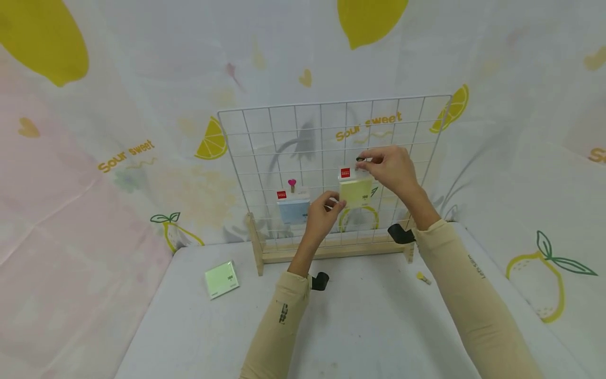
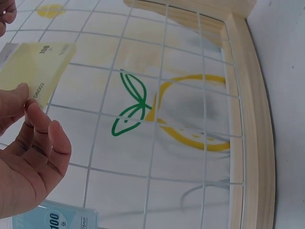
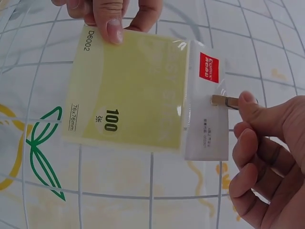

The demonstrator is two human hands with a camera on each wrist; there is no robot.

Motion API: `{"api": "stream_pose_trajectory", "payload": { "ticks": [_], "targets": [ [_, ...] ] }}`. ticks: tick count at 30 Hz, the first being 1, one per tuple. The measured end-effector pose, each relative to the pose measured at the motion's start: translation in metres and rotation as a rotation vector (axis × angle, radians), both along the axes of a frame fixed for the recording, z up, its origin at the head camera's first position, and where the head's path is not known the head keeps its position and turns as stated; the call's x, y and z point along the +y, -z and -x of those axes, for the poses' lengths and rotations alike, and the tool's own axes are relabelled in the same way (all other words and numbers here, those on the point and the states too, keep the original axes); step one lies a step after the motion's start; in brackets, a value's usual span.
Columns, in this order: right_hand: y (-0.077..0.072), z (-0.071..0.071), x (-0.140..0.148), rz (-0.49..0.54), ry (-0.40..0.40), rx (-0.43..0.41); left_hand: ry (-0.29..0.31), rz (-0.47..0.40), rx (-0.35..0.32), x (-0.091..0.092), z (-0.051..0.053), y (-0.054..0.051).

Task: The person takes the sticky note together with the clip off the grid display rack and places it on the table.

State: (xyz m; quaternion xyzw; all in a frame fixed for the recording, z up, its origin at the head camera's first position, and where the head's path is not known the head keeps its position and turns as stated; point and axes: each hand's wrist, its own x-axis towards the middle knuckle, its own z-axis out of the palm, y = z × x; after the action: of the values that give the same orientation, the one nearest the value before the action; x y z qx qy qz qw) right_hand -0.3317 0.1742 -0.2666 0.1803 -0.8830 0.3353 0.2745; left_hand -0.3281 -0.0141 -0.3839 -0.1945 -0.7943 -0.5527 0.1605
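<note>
A packet of yellow sticky notes (image 3: 138, 95) is held up against the white wire grid (image 1: 279, 129). My left hand (image 1: 324, 215) pinches its lower left edge between thumb and fingers. At the packet's clear top flap, my right hand (image 1: 389, 167) pinches a small wooden clothespin (image 3: 220, 100), whose tip lies on the flap. Whether its jaws also grip a wire cannot be told. To the left, a packet of blue sticky notes (image 1: 293, 211) hangs on the grid by a clothespin with a pink heart (image 1: 292, 183).
A packet of green sticky notes (image 1: 222, 280) lies on the white table (image 1: 360, 321) at the left. Near the right foot of the grid's wooden stand (image 1: 331, 252) lies a small clothespin with a yellow top (image 1: 423, 278). A lemon-print cloth hangs behind.
</note>
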Motion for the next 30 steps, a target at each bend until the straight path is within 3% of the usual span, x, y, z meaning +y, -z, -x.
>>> {"api": "stream_pose_trajectory", "payload": {
  "ticks": [11, 30],
  "targets": [
    [-0.0021, -0.0023, -0.0014, 0.077, 0.006, 0.017, 0.014, -0.007, -0.004, -0.0006, -0.0014, 0.0007],
    [0.0027, -0.0053, 0.0035, 0.036, 0.024, 0.023, 0.011, -0.03, 0.012, -0.0062, -0.0033, 0.0015]
  ]
}}
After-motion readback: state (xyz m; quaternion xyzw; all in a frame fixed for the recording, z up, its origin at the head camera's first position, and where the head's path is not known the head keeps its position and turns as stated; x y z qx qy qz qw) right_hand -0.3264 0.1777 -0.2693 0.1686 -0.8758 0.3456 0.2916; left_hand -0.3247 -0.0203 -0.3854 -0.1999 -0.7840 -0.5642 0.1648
